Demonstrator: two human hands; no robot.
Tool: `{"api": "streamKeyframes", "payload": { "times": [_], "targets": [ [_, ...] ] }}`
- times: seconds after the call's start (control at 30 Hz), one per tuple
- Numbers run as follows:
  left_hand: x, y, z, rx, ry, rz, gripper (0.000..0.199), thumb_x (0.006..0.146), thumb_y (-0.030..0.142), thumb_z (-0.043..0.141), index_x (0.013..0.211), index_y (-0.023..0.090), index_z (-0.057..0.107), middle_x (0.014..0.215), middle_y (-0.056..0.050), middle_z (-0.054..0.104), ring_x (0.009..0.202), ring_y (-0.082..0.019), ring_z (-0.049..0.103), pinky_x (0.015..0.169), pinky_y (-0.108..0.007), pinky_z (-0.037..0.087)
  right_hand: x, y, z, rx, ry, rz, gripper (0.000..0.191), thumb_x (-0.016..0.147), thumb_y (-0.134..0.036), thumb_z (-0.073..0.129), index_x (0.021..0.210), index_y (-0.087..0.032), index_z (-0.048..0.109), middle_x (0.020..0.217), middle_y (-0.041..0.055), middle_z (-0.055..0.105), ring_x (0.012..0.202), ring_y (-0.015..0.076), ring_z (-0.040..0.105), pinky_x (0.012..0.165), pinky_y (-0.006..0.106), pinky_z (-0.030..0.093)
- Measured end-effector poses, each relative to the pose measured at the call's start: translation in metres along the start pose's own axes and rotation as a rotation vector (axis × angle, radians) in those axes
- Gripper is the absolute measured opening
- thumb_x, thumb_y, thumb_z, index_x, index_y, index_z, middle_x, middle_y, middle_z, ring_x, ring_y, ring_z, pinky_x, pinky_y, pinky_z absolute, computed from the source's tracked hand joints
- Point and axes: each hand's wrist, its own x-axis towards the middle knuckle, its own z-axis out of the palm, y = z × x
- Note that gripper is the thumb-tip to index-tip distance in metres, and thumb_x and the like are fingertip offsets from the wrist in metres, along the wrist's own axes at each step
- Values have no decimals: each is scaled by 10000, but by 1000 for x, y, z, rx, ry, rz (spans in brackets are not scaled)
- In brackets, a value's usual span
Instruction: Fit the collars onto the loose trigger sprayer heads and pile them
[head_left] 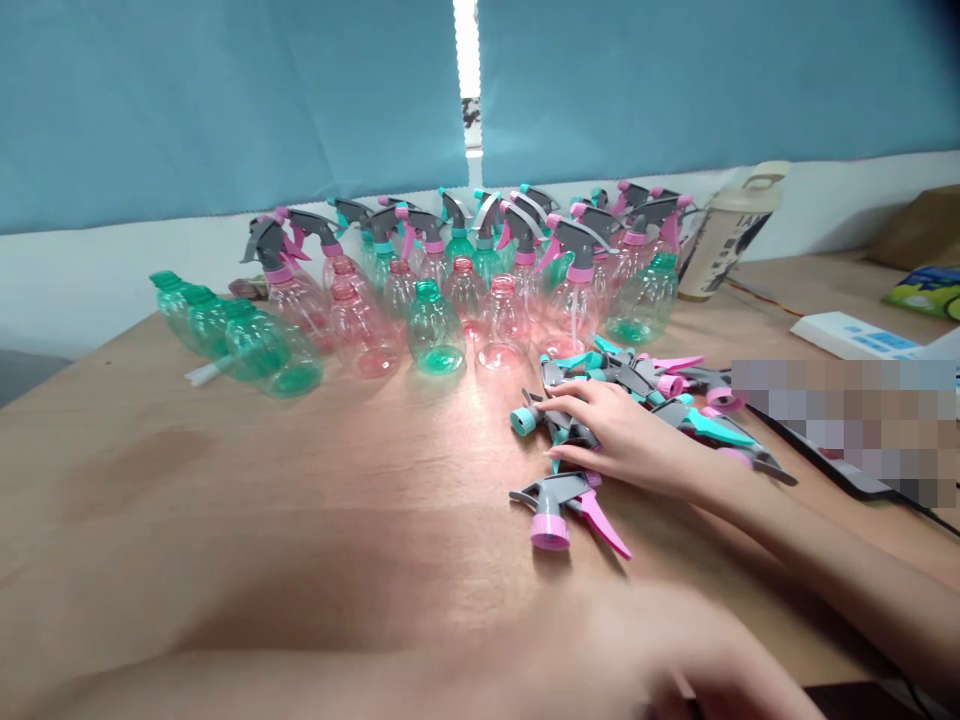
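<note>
Trigger spray heads (556, 493) lie loose on the right half of the desk (300, 520), apparently grouped for reach by the right hand (619, 430); its fingers are half spread over them, thumb apart, any firm hold unconfirmed. Left hand (645, 640), motion-blurred near the front edge, cannot be judged for spread or contents. Spray bottles (435, 335) stand on their bases toward the far edge, presumably for stability. Desk looks smooth, wood-grained; blue cloth (225, 110) hangs behind, above white wall (45, 275)

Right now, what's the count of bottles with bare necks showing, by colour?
Green bottles: 5
Pink bottles: 5
Total: 10 visible; any hidden in the rear rows can't be counted.
</note>
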Motion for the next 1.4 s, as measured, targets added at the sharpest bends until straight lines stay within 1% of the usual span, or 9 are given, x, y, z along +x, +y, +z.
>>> {"api": "streamKeyframes", "payload": {
  "times": [0.07, 0.13, 0.27, 0.57, 0.77, 0.93, 1.1, 1.27, 1.4],
  "targets": [
    [11, -6, -44, -67, 262, -101, 231, 957, 251, 402, 1096, 192, 578, 1065, -70, 635, 945, -168, 612, 764, -302, 528, -1, -2, 0, -23, 21, 13, 396, 845, -389, 588, 1188, -193, 556, 1248, 135, 543, 1172, 289, 485, 970, 471, 399],
    [16, -20, -71, -457, 702, -252, 124, 869, 266, 579, 913, 151, 597, 888, -54, 660, 792, -160, 628, 686, -286, 526, -1, -3, -1, -31, 12, 24, 357, 864, -391, 564, 1158, -188, 567, 1237, 132, 546, 1169, 286, 486, 968, 468, 401],
    [12, -56, -80, -888, 822, -390, 179, 762, 230, 713, 908, 162, 634, 934, -28, 687, 891, -159, 646, 829, -281, 493, 0, -2, -3, 8, -29, 31, 332, 889, -390, 530, 1150, -186, 562, 1200, 122, 555, 1146, 270, 503, 955, 449, 421],
    [8, -70, -72, -1094, 766, -354, 198, 758, 249, 733, 923, 187, 641, 1009, -16, 692, 981, -155, 646, 924, -273, 451, -2, 0, -2, 125, -10, 38, 257, 879, -323, 552, 1106, -203, 572, 1163, 97, 557, 1088, 231, 536, 937, 423, 439],
    [4, -66, -70, -552, 760, -368, 121, 797, 283, 673, 812, 167, 643, 801, -15, 659, 734, -138, 615, 682, -240, 492, -3, -2, -3, 136, -4, 59, 244, 885, -319, 544, 1089, -192, 588, 1156, 97, 563, 1068, 226, 545, 932, 418, 443],
    [1, -61, -64, 148, 593, -105, 287, 902, 101, 437, 1008, 221, 675, 972, -53, 638, 870, -155, 572, 770, -275, 486, -4, 4, -7, 100, -5, 63, 226, 886, -335, 545, 1061, -206, 607, 1076, 82, 616, 1038, 239, 568, 915, 436, 451],
    [5, -52, -61, 212, 493, 40, 515, 807, -35, 418, 1189, 264, 594, 1272, -79, 531, 1159, -196, 459, 962, -371, 439, -5, 7, -4, 88, 72, 13, 250, 891, -303, 536, 1114, -205, 592, 1153, 102, 597, 1096, 243, 543, 935, 441, 448],
    [10, -48, -55, 159, 425, 21, 387, 828, 78, 531, 1178, 225, 601, 1237, -87, 559, 1132, -209, 473, 970, -355, 438, -1, 1, 5, 17, 53, -110, 367, 921, -343, 480, 1256, -207, 542, 1391, 112, 462, 1243, 246, 440, 1021, 443, 382],
    [15, -47, -46, 199, 456, 78, 262, 908, 220, 544, 1165, 197, 584, 1244, -69, 602, 1180, -210, 478, 1015, -356, 395, 4, -1, 8, -13, -10, -136, 400, 944, -322, 434, 1329, -220, 477, 1399, 95, 470, 1222, 231, 466, 1003, 431, 391]
  ]
}}
